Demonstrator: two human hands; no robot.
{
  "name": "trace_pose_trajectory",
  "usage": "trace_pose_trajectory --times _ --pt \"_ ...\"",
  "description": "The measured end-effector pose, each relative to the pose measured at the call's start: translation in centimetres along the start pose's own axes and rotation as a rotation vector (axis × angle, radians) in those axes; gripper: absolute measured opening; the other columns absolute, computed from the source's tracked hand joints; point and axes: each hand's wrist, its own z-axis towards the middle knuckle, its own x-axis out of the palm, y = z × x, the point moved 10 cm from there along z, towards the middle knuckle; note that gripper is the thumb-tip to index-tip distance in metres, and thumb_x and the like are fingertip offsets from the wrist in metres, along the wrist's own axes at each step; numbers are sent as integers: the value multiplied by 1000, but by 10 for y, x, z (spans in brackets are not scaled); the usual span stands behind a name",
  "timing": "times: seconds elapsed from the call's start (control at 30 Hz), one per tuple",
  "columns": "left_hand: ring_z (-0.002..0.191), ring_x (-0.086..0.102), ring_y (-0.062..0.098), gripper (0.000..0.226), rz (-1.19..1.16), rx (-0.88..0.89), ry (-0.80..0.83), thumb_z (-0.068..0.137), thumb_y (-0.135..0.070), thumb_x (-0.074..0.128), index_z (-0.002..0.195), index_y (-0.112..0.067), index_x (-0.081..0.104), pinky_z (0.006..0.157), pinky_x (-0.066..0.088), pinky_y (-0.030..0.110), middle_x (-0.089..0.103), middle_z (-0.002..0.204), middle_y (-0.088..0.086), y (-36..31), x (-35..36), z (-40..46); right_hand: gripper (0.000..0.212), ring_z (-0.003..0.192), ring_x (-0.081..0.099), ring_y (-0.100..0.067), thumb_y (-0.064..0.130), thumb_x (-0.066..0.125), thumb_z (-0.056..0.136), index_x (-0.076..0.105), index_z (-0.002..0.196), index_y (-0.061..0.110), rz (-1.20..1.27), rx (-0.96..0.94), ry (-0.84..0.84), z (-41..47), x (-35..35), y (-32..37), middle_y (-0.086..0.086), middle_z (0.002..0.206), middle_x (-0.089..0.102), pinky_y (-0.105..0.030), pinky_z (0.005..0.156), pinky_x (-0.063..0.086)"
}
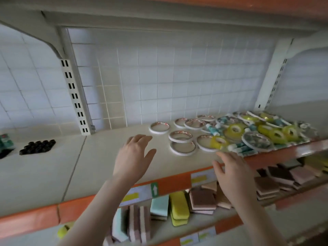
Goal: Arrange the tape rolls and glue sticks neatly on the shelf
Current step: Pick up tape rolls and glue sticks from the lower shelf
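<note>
Shelf (99, 166) holds flat white tape rolls (181, 136) just beyond both hands, yellow tape rolls (234, 129) and teal glue sticks (243, 150) heaped right of them, blurry, hard to count. Left hand (133, 157) and right hand (232, 173) both spread, empty, hovering
</note>
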Motion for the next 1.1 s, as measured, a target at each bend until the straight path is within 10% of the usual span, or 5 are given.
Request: trace_pose_trajectory --times 0.67,1.1 --pt "124 42 11 36 48 -88 116 92 -28 56 128 -25 55 92 34 23 50 133 -11 -53 101 72 33 89 58 -21 26 52 93 60 121 11 122 -69 189 132 73 -86 -5 100 66 -26 69 39" --pt "76 65 25 26 32 80 81 71 -24 63 94 -22 74 68 49 34 71 82 -1 -58 121 74 20 81 51 -24 26 46 90 62 98 18 -95 -177 509 178 162 -68 -2 85 63 -30 62 34"
